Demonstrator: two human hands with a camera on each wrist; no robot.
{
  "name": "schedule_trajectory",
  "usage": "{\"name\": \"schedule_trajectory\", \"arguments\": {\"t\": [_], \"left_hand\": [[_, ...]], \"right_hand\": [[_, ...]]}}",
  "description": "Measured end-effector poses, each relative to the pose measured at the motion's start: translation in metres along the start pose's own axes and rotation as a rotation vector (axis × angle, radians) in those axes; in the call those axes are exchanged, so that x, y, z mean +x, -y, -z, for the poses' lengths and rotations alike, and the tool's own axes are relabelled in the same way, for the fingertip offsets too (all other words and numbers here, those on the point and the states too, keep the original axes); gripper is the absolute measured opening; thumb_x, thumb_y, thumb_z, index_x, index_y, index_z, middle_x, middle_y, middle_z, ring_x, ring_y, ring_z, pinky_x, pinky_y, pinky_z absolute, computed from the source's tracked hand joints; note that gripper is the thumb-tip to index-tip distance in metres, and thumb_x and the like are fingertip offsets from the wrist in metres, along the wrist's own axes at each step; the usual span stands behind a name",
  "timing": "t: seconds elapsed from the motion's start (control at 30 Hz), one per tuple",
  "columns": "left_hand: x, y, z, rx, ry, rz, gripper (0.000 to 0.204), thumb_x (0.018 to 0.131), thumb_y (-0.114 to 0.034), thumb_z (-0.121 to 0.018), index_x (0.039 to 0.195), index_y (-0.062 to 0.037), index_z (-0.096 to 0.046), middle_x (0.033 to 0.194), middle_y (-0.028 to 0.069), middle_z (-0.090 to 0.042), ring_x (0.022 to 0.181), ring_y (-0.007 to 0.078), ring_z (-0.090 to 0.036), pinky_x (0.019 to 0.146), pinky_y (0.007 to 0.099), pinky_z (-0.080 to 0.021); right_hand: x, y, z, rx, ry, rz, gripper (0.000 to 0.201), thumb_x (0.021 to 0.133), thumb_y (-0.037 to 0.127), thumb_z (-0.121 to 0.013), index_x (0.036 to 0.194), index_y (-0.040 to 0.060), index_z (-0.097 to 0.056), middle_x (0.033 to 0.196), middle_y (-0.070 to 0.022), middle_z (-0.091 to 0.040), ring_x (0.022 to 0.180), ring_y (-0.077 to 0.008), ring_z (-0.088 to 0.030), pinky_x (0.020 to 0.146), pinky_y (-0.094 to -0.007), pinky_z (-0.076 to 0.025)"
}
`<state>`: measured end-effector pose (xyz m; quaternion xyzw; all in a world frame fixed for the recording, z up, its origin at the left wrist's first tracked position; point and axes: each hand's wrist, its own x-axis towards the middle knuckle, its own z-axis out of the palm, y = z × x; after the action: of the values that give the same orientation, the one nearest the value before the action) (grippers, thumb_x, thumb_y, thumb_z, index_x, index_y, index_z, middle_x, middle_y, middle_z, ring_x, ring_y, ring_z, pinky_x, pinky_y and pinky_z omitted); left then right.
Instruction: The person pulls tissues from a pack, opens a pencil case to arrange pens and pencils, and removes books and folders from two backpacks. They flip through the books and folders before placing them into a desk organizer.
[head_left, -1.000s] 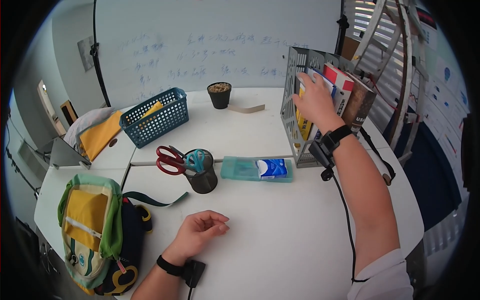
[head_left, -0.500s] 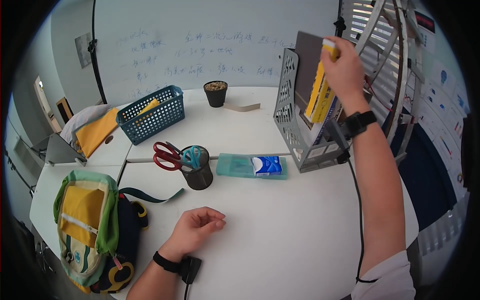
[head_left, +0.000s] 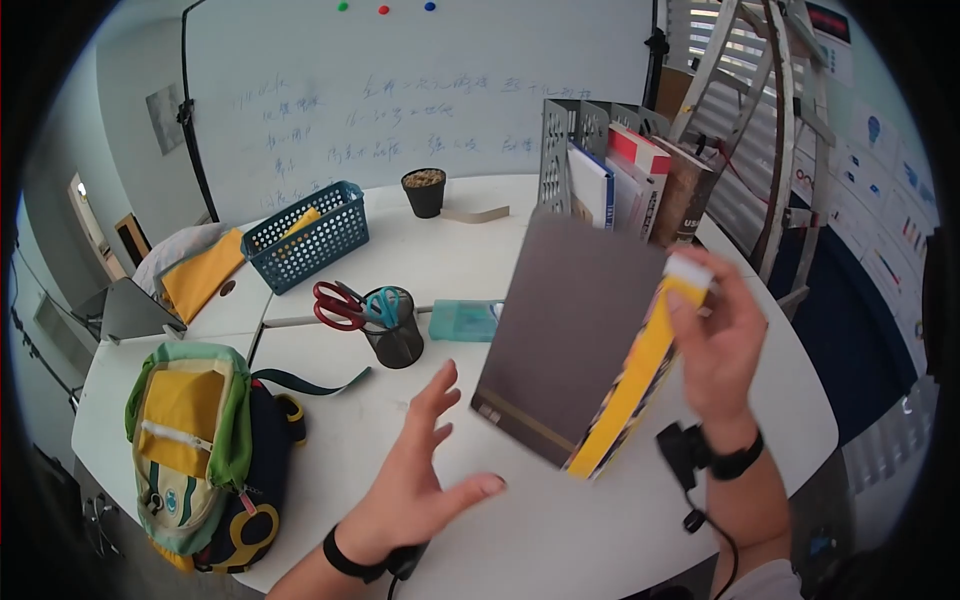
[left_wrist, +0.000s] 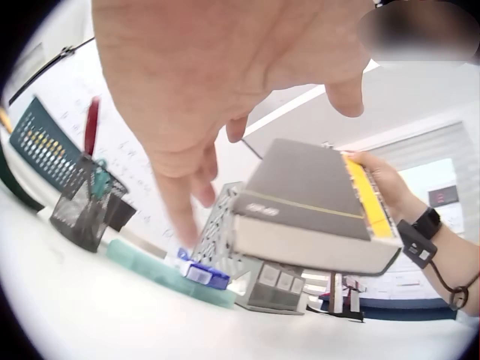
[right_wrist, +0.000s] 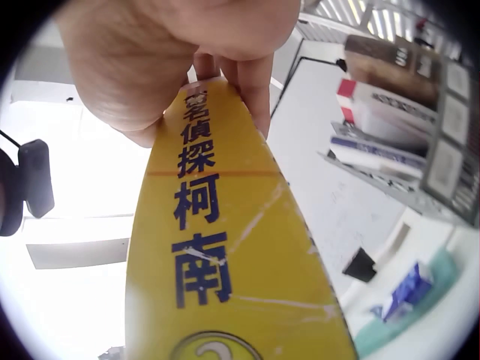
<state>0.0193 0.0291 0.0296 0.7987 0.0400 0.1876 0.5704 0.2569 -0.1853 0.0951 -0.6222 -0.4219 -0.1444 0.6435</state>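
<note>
Out of the grey file rack (head_left: 553, 150) comes one thick dark-grey book (head_left: 560, 325) with a yellow spine, now held tilted above the white table (head_left: 540, 520), in front of the rack. Since the earlier frame the left hand (head_left: 415, 490) has also gone from loosely curled to open, thumb and fingers spread wide; I see it near the book's lower end, apart from it and holding nothing. My right wrist view shows blue Chinese characters down the spine, and the right hand (head_left: 722, 345) grips that one book at the spine's upper end, thumb on the yellow side.

I count at least four books left standing in the rack, among them one red-and-white book (head_left: 640, 165) and one brown book (head_left: 685, 190). Left of the held book are one black mesh pen cup (head_left: 395, 335) with two pairs of scissors, red and teal, and one teal case (head_left: 462, 320), partly hidden from my head view; the left wrist view shows one blue packet (left_wrist: 206, 276) on it. Farther back are one blue basket (head_left: 310, 245) and one black pot (head_left: 424, 198). One backpack (head_left: 205, 450) lies at the left, and three magnets dot the whiteboard (head_left: 400, 60).
</note>
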Motion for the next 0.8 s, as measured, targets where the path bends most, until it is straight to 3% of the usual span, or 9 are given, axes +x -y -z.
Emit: {"name": "schedule_trajectory", "arguments": {"t": [0.03,0.13,0.23,0.33,0.37,0.47,0.5,0.63,0.8], "left_hand": [[-0.005,-0.004,-0.006,0.190,0.046,-0.103,0.128,0.082,-0.044,-0.096,0.171,0.0006,-0.015,0.169,0.0294,-0.029,0.158,0.0454,-0.033,0.125,0.0558,-0.036],[-0.021,-0.033,-0.041,0.456,0.081,-0.158,0.141,0.076,-0.049,-0.099,0.168,0.0082,-0.009,0.168,0.0411,-0.023,0.157,0.0525,-0.031,0.126,0.0550,-0.034],[-0.028,-0.031,-0.060,0.383,-0.029,-0.171,0.144,0.070,-0.051,-0.102,0.171,-0.0009,-0.013,0.171,0.0321,-0.026,0.161,0.0558,-0.017,0.129,0.0564,-0.027],[-0.037,-0.043,-0.057,0.615,0.067,-0.151,0.129,0.076,-0.041,-0.099,0.169,0.0005,-0.020,0.163,0.0326,-0.041,0.159,0.0526,-0.027,0.128,0.0552,-0.030],[-0.040,-0.032,-0.061,0.146,0.005,-0.068,0.110,0.081,-0.028,-0.094,0.165,0.0003,-0.028,0.154,0.0270,-0.054,0.147,0.0422,-0.051,0.121,0.0527,-0.044],[-0.042,-0.021,-0.042,-0.089,-0.098,0.052,0.104,0.086,-0.011,-0.088,0.162,0.0069,-0.021,0.139,0.0263,-0.064,0.128,0.0330,-0.070,0.106,0.0455,-0.058],[-0.038,-0.023,-0.037,-0.074,-0.192,0.012,0.088,0.088,-0.004,-0.082,0.156,0.0059,-0.028,0.127,0.0180,-0.072,0.115,0.0247,-0.075,0.104,0.0395,-0.060],[-0.030,-0.019,0.002,-0.503,-0.147,0.177,0.083,0.090,0.006,-0.064,0.162,-0.0013,-0.025,0.130,0.0167,-0.070,0.112,0.0208,-0.072,0.094,0.0344,-0.059],[-0.029,0.012,0.016,-0.684,-0.046,0.287,0.090,0.086,0.003,-0.062,0.166,-0.0027,-0.023,0.144,0.0137,-0.064,0.126,0.0210,-0.066,0.100,0.0339,-0.057]], "right_hand": [[-0.014,0.000,-0.007,0.014,0.018,-0.024,0.036,0.099,0.003,-0.072,0.134,-0.0011,-0.065,0.126,-0.0100,-0.068,0.107,-0.0157,-0.073,0.081,-0.0278,-0.064],[-0.045,0.024,-0.030,0.077,0.034,-0.121,0.036,0.095,0.000,-0.075,0.130,-0.0007,-0.067,0.138,-0.0147,-0.065,0.109,-0.0189,-0.073,0.084,-0.0304,-0.065],[-0.067,0.044,-0.041,-0.005,0.216,0.014,0.039,0.091,0.005,-0.080,0.128,0.0017,-0.068,0.147,-0.0211,-0.063,0.112,-0.0208,-0.073,0.083,-0.0297,-0.063],[-0.076,0.084,-0.046,-0.071,0.393,0.048,0.051,0.087,0.014,-0.085,0.133,0.0007,-0.068,0.154,-0.0294,-0.057,0.130,-0.0322,-0.070,0.096,-0.0346,-0.060],[-0.081,0.089,-0.050,0.016,0.414,0.035,0.055,0.088,0.015,-0.086,0.137,-0.0001,-0.066,0.154,-0.0299,-0.057,0.133,-0.0343,-0.068,0.100,-0.0376,-0.059],[-0.085,0.094,-0.053,0.140,0.441,0.026,0.058,0.092,0.022,-0.085,0.142,0.0032,-0.063,0.156,-0.0240,-0.057,0.132,-0.0390,-0.068,0.094,-0.0370,-0.062],[-0.086,0.083,-0.052,0.163,0.400,0.005,0.061,0.092,0.021,-0.084,0.145,0.0017,-0.061,0.156,-0.0243,-0.057,0.134,-0.0387,-0.066,0.096,-0.0378,-0.061],[-0.071,0.026,-0.027,-0.196,0.199,0.086,0.062,0.094,0.017,-0.079,0.150,0.0009,-0.056,0.148,-0.0182,-0.062,0.128,-0.0304,-0.063,0.100,-0.0381,-0.056],[-0.083,-0.018,-0.016,0.382,0.586,-0.769,0.077,0.111,0.025,-0.063,0.173,0.0149,-0.020,0.145,-0.0129,-0.061,0.124,-0.0240,-0.064,0.096,-0.0391,-0.060]]}}
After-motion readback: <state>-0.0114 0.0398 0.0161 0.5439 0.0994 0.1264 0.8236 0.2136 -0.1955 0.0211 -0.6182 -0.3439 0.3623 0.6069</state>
